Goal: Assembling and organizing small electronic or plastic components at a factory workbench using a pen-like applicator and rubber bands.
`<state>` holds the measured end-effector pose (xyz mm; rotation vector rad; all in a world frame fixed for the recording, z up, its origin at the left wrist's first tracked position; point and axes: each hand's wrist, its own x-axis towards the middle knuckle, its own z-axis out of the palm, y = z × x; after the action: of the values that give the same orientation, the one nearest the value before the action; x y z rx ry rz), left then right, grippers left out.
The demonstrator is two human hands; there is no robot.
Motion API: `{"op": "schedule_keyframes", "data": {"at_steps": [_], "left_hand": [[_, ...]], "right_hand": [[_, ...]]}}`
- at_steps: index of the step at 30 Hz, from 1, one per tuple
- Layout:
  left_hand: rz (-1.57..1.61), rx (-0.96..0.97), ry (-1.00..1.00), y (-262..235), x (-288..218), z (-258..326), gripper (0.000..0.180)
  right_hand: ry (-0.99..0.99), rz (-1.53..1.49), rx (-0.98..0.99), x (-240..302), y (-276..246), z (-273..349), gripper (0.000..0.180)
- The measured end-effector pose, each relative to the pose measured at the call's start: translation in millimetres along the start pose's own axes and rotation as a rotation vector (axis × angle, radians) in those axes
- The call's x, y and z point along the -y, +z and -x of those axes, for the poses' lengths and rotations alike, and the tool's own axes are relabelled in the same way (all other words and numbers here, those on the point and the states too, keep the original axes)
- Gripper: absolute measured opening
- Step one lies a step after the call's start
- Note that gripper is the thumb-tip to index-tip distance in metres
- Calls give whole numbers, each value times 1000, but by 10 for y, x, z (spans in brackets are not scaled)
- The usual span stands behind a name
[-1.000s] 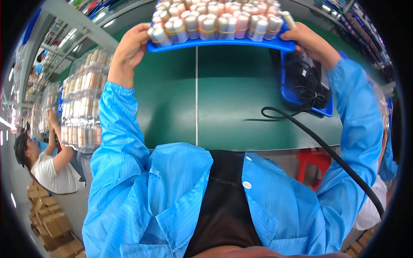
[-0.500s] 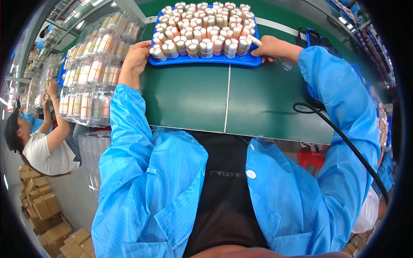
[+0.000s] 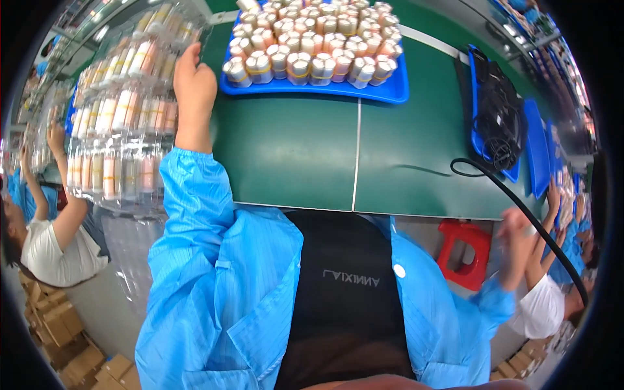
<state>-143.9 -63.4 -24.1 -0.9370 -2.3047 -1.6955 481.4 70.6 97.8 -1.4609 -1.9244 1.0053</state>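
On the far part of the green table sits a blue tray (image 3: 312, 91) packed with upright bundles of short, pale cylinders (image 3: 322, 68), some with yellow bands. My left hand (image 3: 196, 88) is raised left of the tray, apart from it, beside clear plastic trays (image 3: 120, 146) filled with similar bundles. One of its fingers points up and the others are loosely bent; I see nothing held. My right hand (image 3: 515, 234) is beyond the table's front right corner, smeared by motion. Its fingers are unclear, and I cannot tell whether it holds anything.
A black device with cables (image 3: 499, 117) lies in another blue tray at the right. A black cable (image 3: 530, 218) loops across the table's right side. Below stands a red stool (image 3: 465, 253). People work at both sides; cartons (image 3: 62, 325) are stacked lower left.
Both hands have come off the blue tray. My left hand has moved left and up toward the plastic trays; my right hand has dropped back past the table edge. The view has shifted slightly.
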Motion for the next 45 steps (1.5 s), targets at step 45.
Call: {"op": "schedule_keyframes", "data": {"at_steps": [45], "left_hand": [[274,801,406,421,-1025,1232,47]], "right_hand": [[-649,-712,302,1122,2591,-1034,38]]}}
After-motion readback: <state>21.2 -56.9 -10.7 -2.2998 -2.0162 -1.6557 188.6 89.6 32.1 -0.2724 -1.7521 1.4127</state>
